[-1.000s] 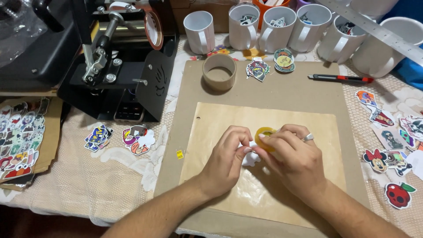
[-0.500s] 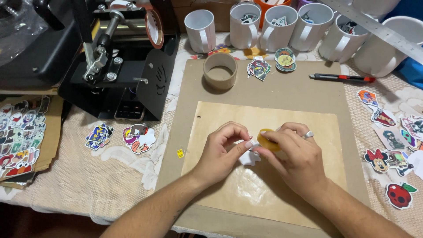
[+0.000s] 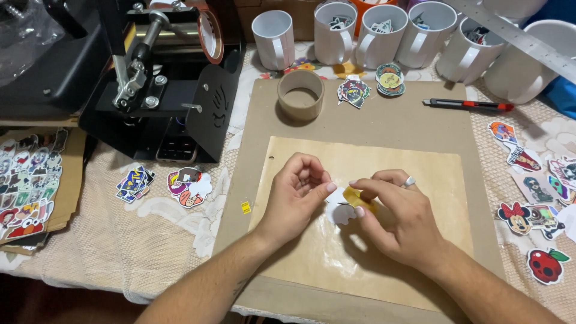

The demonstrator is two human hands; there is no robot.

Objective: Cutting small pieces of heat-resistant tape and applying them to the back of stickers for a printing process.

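Nearest the camera, the person's two forearms reach in over a tan paper sheet (image 3: 384, 174) lying on a brown board (image 3: 420, 114). The left hand (image 3: 297, 195) pinches the edge of a small white paper cutout (image 3: 338, 211) between thumb and fingertips, and the right hand (image 3: 399, 219), with a ring on one finger, is closed on a small yellow roll of tape (image 3: 362, 201) touching the cutout; whether the tape already sticks to the paper is hard to tell, since the fingers hide the join. The cutout sits near the middle of the sheet, between the hands. Left of the board lie colourful stickers (image 3: 187, 186) on a lace cloth. Farther back stand an empty cardboard tape core (image 3: 300, 95), a red-and-black utility knife (image 3: 468, 105) and a black press machine (image 3: 156, 78). At the far edge is a row of white mugs (image 3: 384, 36).
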